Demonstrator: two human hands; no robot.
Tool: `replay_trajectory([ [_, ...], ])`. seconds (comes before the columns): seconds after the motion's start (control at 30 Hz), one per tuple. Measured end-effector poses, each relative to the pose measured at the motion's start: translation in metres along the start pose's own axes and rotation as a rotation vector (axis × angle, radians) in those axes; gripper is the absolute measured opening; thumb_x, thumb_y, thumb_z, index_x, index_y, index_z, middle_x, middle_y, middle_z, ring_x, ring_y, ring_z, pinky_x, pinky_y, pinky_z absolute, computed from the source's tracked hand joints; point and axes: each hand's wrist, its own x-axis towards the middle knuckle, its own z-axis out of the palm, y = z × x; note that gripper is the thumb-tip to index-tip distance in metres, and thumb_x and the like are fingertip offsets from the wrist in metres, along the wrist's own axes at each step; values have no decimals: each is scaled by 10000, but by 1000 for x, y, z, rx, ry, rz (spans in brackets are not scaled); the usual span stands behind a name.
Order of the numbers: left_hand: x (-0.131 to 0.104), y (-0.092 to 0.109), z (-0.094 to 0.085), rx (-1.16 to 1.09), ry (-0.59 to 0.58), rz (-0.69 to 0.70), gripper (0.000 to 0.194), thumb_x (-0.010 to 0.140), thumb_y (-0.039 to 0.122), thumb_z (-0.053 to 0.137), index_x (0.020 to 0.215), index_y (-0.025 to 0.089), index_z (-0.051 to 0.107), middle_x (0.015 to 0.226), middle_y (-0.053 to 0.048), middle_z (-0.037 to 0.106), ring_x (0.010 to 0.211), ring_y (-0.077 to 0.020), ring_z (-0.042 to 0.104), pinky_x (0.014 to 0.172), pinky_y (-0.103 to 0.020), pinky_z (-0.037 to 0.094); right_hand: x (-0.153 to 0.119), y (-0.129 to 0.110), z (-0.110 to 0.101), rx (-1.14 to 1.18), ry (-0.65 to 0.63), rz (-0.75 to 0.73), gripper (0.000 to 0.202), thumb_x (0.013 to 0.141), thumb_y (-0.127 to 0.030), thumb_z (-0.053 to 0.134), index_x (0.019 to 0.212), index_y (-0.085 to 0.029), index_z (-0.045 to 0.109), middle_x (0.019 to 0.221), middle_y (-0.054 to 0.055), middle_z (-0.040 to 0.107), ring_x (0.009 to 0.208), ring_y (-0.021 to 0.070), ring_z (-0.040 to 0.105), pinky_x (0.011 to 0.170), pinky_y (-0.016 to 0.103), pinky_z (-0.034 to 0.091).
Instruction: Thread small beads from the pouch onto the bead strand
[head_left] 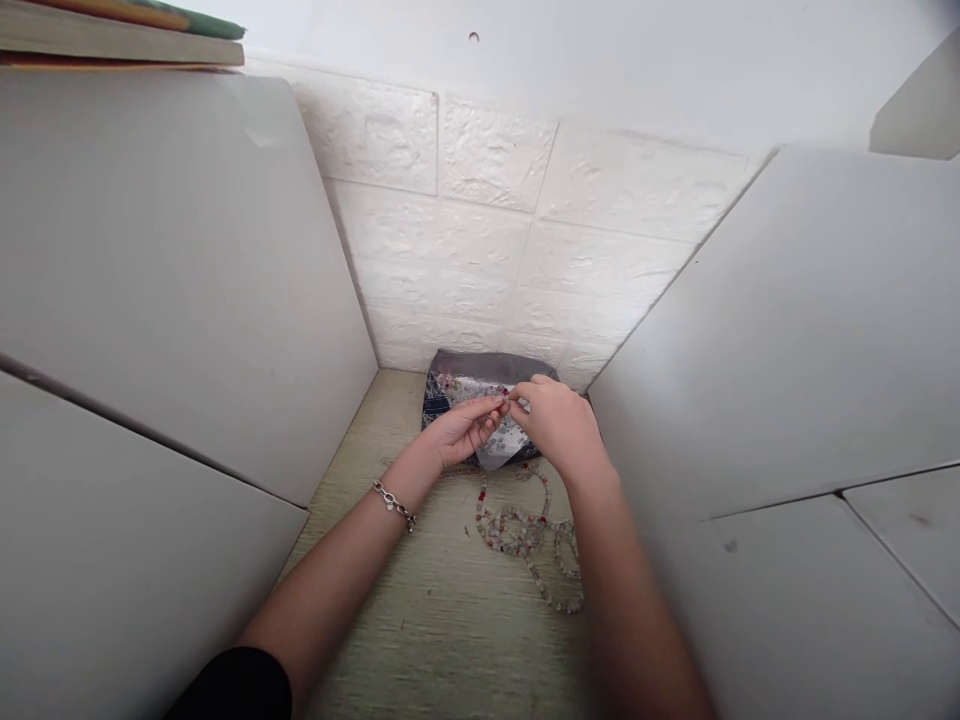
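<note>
My left hand (466, 430), with a chain bracelet (394, 505) at its wrist, pinches something too small to make out. My right hand (553, 418) meets it fingertip to fingertip, its thumb and forefinger also pinched together. Both hang over an open dark bag (491, 366) whose silvery inside (504, 440) holds many small clear and red beads. From the bag's near edge a long string of pale and red beads (514, 530) lies in loops on the greenish surface, partly behind my right forearm.
White cabinets (172, 280) (810, 320) stand close on the left and right. A white brick-patterned wall (487, 240) rises behind the bag. Books (120, 35) lie on top of the left cabinet. The greenish wood-grained surface (420, 620) runs between the cabinets.
</note>
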Motion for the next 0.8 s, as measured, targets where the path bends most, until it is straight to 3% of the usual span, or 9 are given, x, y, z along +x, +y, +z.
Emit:
replay_trajectory([
  [0.8,3,-2,-4,34,-8,33,149,781,51,485,715,61,618,605,-20,587,478,-18,524,468,-83,448,2,-1,-3,3,-57,-49,252,835,-294,416,785,-242,657,745,24,530,631,104,471,501,237,231],
])
